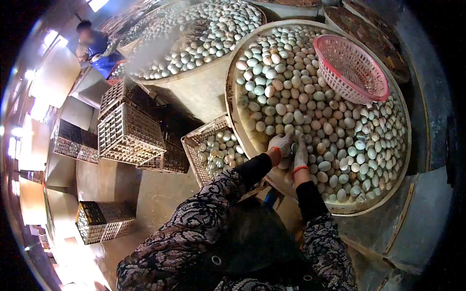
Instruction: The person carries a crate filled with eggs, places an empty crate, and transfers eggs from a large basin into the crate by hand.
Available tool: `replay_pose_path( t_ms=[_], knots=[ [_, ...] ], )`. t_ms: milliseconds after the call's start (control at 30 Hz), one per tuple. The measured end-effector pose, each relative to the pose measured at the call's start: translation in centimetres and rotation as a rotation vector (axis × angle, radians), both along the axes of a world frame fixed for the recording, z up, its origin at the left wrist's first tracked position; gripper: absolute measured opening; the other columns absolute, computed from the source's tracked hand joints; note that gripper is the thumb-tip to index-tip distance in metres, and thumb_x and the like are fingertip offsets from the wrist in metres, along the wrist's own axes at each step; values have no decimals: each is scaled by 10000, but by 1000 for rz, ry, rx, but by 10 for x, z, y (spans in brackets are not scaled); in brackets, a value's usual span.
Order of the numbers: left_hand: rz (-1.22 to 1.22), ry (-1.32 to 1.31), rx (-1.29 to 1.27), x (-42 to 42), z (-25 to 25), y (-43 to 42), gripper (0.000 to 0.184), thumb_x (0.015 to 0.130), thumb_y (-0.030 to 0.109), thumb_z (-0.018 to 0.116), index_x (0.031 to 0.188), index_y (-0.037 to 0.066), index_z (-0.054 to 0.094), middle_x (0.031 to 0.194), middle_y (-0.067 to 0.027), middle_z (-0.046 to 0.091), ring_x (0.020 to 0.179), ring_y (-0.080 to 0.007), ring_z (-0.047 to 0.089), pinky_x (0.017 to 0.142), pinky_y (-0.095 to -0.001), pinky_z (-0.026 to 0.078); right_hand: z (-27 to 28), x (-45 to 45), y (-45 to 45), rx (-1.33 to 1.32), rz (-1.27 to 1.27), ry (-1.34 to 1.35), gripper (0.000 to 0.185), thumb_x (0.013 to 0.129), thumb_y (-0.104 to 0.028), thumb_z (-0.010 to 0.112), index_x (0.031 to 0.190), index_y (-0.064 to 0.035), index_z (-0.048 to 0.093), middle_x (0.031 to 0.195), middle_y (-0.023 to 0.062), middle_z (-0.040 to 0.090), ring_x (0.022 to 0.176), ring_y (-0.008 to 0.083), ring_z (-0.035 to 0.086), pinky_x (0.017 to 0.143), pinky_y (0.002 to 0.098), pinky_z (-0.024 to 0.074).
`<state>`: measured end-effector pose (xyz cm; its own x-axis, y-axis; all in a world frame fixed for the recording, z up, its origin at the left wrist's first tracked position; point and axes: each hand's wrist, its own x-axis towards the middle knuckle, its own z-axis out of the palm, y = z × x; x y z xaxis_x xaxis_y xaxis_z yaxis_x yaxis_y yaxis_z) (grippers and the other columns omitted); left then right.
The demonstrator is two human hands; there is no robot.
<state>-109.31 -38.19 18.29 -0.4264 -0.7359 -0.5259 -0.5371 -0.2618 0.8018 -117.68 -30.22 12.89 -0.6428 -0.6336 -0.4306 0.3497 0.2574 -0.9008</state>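
Lighting is uneven. The far left is blown out by bright windows [50, 38]; floor [82, 264] there is washed out by glare. Right side is left dim. Eggs [328, 128] are moderately lit, mostly resolved. The back vat [194, 82] is partly veiled by a whitish haze, source unclear. Deep shadow is cast beside the stacked crates [131, 136]. Edges are fisheye-warped, corners cropped to black.

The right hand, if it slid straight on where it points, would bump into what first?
Most likely the right hand would meet the eggs lying just ahead of it in the round tub, though its exact depth among them is hard to tell.
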Motion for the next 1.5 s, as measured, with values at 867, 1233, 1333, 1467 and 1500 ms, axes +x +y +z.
replay_pose_path(
  t_ms=[867, 1233, 1333, 1467, 1500],
  knots=[
    [-110, 222, -95, 11, -7, -5, 730, 739, 624, 518, 1106, -7, 516, 849, -110, 577, 762, -215, 542, 669, -325, 449, 28, -4, -6, -294, -66, -577, 553, 918, -347, 361, 1363, -26, 286, 1415, 61, 280, 1287, 182, 248, 1060, 309, 193],
    [113, 263, 346, -8, 5, -6, 811, 751, 681, 484, 1027, -76, 578, 926, -97, 588, 821, -197, 525, 729, -315, 426, 25, -1, -7, -307, -428, -645, 561, 889, -408, 440, 1293, -20, 408, 1334, 54, 406, 1156, 222, 402, 983, 314, 313],
    [63, 200, 222, 0, 6, -1, 799, 751, 664, 504, 1025, -83, 574, 920, -94, 593, 824, -190, 527, 730, -312, 429, 62, 10, 11, -113, -135, -294, 570, 902, -411, 419, 1304, -7, 386, 1342, 59, 391, 1169, 226, 391, 979, 316, 319],
    [150, 177, 395, 1, 39, 5, 426, 918, 416, 416, 1191, 98, 496, 863, -89, 601, 732, -162, 531, 703, -296, 456, 10, -10, 11, -247, 17, -445, 565, 926, -428, 370, 1311, -14, 383, 1330, 73, 407, 1200, 212, 381, 982, 309, 322],
    [-24, 172, 114, 3, 34, 3, 429, 897, 418, 456, 1195, 113, 496, 856, -91, 604, 735, -160, 544, 684, -301, 460, 13, -8, 6, -364, 79, -539, 571, 930, -441, 358, 1315, -21, 382, 1325, 79, 413, 1212, 205, 377, 983, 305, 323]
  ],
)
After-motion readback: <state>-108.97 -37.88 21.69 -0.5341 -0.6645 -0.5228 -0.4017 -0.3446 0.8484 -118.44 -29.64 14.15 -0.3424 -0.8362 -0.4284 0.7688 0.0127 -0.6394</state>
